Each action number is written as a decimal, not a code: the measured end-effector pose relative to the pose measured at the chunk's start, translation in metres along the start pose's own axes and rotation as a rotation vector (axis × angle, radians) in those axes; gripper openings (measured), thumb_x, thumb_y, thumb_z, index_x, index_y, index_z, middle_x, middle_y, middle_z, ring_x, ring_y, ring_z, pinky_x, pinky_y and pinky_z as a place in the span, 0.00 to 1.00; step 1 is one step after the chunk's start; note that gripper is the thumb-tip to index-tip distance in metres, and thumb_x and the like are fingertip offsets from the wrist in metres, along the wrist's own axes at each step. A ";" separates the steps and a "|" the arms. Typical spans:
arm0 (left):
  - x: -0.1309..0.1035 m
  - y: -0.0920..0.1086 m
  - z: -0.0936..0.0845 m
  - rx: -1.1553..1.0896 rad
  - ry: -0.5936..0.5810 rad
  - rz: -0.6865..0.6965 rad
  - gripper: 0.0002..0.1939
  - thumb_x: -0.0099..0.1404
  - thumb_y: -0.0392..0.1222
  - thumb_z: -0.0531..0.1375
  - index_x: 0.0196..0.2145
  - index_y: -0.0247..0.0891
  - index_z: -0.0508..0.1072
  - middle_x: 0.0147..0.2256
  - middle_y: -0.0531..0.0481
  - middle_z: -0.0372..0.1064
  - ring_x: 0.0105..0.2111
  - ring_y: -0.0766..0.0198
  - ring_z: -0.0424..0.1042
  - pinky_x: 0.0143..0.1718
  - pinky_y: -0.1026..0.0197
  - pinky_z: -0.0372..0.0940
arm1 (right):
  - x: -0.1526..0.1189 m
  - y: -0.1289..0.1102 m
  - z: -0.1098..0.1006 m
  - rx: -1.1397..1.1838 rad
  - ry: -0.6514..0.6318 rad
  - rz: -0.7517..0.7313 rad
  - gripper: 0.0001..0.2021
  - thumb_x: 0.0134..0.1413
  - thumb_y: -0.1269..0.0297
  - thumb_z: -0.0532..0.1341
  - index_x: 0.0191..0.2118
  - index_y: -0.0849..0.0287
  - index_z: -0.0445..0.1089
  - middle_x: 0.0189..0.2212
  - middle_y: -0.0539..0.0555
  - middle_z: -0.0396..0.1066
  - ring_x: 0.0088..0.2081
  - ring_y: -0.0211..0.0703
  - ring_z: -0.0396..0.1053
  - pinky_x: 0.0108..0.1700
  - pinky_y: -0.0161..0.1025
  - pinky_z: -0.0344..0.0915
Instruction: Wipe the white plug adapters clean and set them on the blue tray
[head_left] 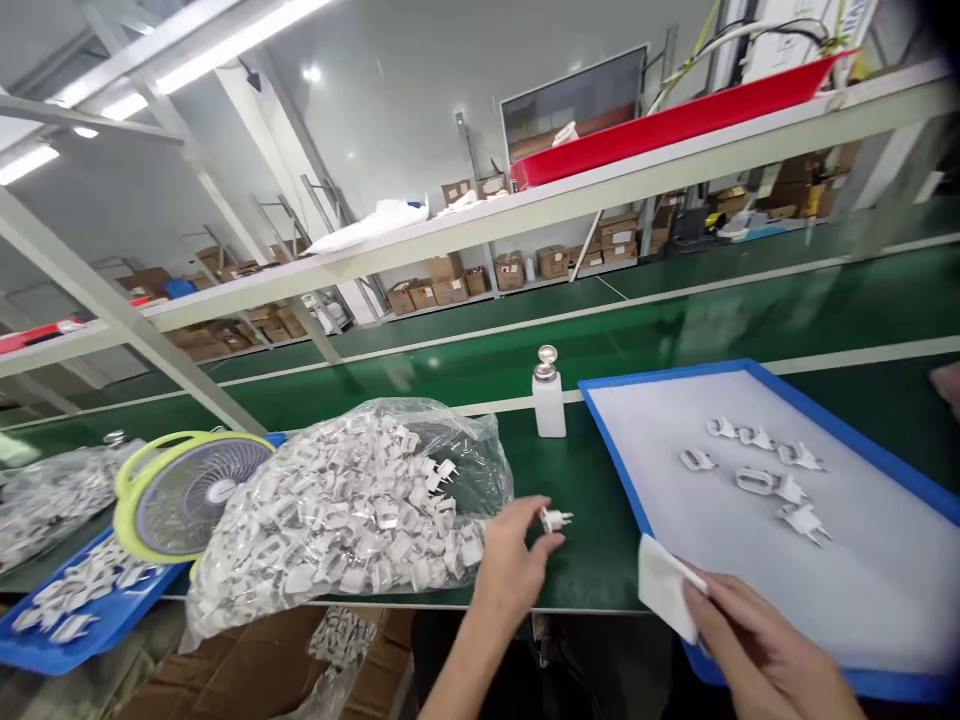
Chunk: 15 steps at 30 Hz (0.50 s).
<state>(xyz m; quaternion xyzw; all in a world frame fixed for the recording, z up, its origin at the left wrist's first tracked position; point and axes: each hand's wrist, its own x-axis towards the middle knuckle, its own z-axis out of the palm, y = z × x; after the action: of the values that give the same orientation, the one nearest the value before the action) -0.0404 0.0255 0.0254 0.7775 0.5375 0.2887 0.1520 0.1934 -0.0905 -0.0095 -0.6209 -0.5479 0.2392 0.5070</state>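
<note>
I am looking down at a long green workbench (600, 540). Just beyond the fingertips of my right hand (757, 640) lies one large blue-rimmed tray lined with white foam (885, 560). On it I count six small white plastic plug pieces (757, 438), loosely grouped and well apart from my fingers. Just beside the fingers of my left hand (517, 565), on their outer side, sits one big clear plastic bag heaped with white plug parts (345, 500), too many to count. Farther out on that side stands one round yellow-green desk fan (191, 490), with a second blue tray of white parts (67, 610) below it and another clear bag of parts (52, 495) past it. Beyond my left fingertips, well apart, stands one white pump bottle with a metal cap (549, 393).

My left fingers are pinched around one small white two-pin plug (555, 518), which sits right at the fingertips, above the bench. My right fingers are closed on one white wiping cloth (666, 585), which sticks out past them over the tray's near corner.
</note>
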 end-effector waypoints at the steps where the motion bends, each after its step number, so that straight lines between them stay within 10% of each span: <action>1: -0.008 0.003 0.012 -0.053 -0.025 0.029 0.20 0.62 0.29 0.66 0.51 0.43 0.76 0.47 0.49 0.80 0.44 0.58 0.80 0.49 0.56 0.75 | 0.001 -0.006 0.007 -0.050 0.010 -0.028 0.17 0.66 0.50 0.59 0.50 0.53 0.79 0.46 0.57 0.78 0.41 0.47 0.78 0.41 0.33 0.74; 5: -0.025 -0.003 0.038 -0.191 -0.082 0.083 0.24 0.61 0.22 0.60 0.51 0.41 0.76 0.50 0.45 0.78 0.51 0.54 0.77 0.55 0.50 0.73 | 0.009 -0.027 0.040 -0.170 0.173 -0.119 0.18 0.72 0.56 0.52 0.55 0.54 0.74 0.41 0.57 0.74 0.38 0.44 0.75 0.40 0.36 0.71; 15: -0.033 -0.013 0.011 -0.288 -0.193 0.102 0.20 0.68 0.40 0.64 0.58 0.42 0.74 0.54 0.41 0.76 0.55 0.51 0.74 0.57 0.46 0.70 | 0.016 -0.012 0.085 -0.161 0.010 -0.149 0.20 0.74 0.64 0.47 0.60 0.60 0.69 0.41 0.56 0.68 0.37 0.42 0.74 0.40 0.40 0.72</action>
<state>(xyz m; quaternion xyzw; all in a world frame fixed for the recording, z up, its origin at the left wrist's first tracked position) -0.0514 0.0012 -0.0001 0.7979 0.4335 0.2943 0.2979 0.1205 -0.0458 -0.0259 -0.6186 -0.6073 0.1528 0.4745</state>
